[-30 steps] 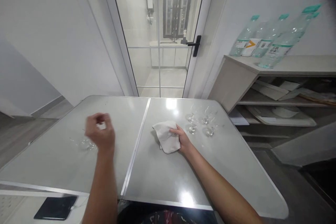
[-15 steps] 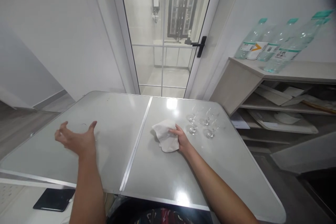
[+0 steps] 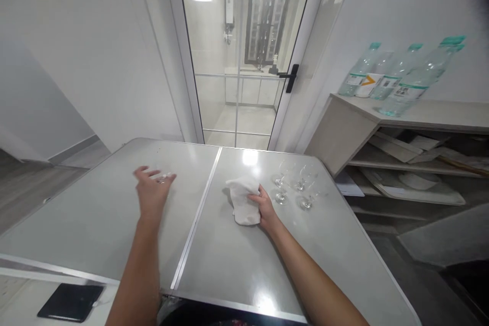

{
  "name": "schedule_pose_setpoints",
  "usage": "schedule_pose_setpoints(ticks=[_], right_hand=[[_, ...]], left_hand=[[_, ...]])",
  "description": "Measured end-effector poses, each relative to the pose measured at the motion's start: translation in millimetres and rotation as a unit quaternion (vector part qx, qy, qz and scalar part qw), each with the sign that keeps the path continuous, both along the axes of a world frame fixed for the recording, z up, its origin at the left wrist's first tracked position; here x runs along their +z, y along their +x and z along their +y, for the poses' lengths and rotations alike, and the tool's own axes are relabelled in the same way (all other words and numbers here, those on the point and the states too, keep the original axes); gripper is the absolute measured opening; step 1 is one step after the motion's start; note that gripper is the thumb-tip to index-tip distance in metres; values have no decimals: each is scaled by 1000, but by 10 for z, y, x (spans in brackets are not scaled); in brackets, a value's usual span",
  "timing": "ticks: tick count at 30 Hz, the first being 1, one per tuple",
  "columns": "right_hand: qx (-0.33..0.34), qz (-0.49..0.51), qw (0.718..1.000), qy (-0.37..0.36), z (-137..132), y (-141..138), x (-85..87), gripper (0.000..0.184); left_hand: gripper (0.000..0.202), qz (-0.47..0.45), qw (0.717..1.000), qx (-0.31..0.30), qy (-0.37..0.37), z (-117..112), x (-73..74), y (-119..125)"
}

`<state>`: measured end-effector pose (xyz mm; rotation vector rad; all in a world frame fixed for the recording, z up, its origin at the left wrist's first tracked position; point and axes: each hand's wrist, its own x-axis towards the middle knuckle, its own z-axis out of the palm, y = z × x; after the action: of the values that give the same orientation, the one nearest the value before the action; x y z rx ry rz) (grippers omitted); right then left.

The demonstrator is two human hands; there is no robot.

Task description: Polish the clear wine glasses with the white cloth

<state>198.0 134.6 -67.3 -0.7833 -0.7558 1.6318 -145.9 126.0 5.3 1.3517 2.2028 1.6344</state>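
Observation:
My left hand (image 3: pixel 152 191) lies on the left half of the grey table (image 3: pixel 95 214), its fingers stretched forward and apart. A small clear glint shows at its fingertips; I cannot make out what it is. My right hand (image 3: pixel 263 207) rests on the right half, its fingers closed on a crumpled white cloth (image 3: pixel 242 199). Just right of the cloth, several small clear stemmed glasses (image 3: pixel 296 183) stand upright in a cluster, close to my right hand but not touching it.
A metal seam (image 3: pixel 194 224) splits the table down the middle. A shelf unit (image 3: pixel 382 127) at the right carries water bottles (image 3: pixel 397 74) and papers. A glass door (image 3: pixel 244 51) stands behind the table. A dark tablet (image 3: pixel 71 301) lies below the table's front left edge.
My left hand swung out to the left and opened, then came back toward the middle with its fingers flat. My right hand stayed on the cloth. The camera tilted slightly.

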Motion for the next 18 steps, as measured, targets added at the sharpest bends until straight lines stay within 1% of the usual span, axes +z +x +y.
schedule_pose_setpoints(ticks=[2, 4, 5, 6, 8, 9, 10, 12, 14, 16, 18], right_hand=[[-13, -12, 1000, 7, 10, -6, 4, 57], [-42, -28, 998, 26, 14, -16, 12, 58], [-70, -40, 996, 44, 12, -23, 16, 58], [-101, -56, 991, 67, 7, -30, 18, 58], [-147, -96, 978, 117, -14, -41, 16, 51], [-147, -119, 972, 138, -29, -45, 15, 45], [-131, -141, 969, 153, -47, -46, 14, 40], [-72, -169, 969, 164, -82, -44, 24, 37], [-30, -178, 970, 164, -108, -37, 53, 47], [-20, -176, 970, 167, -120, -27, 101, 63], [-17, -177, 968, 180, -118, -19, 154, 73]], left_hand=[[65, 6, 990, -141, -4, 173, 55, 340], [58, 58, 966, -252, -3, 314, 24, 686], [57, 104, 953, -286, -6, 360, -26, 842], [55, 147, 941, -305, -3, 387, -93, 978], [52, 205, 913, -353, -4, 385, -248, 1177], [51, 219, 901, -375, -2, 364, -322, 1241], [50, 227, 890, -394, 2, 336, -384, 1283], [47, 237, 873, -426, 14, 277, -460, 1320], [42, 246, 856, -454, 27, 239, -475, 1322], [36, 250, 837, -486, 34, 229, -454, 1313], [31, 246, 823, -511, 34, 239, -429, 1299]])
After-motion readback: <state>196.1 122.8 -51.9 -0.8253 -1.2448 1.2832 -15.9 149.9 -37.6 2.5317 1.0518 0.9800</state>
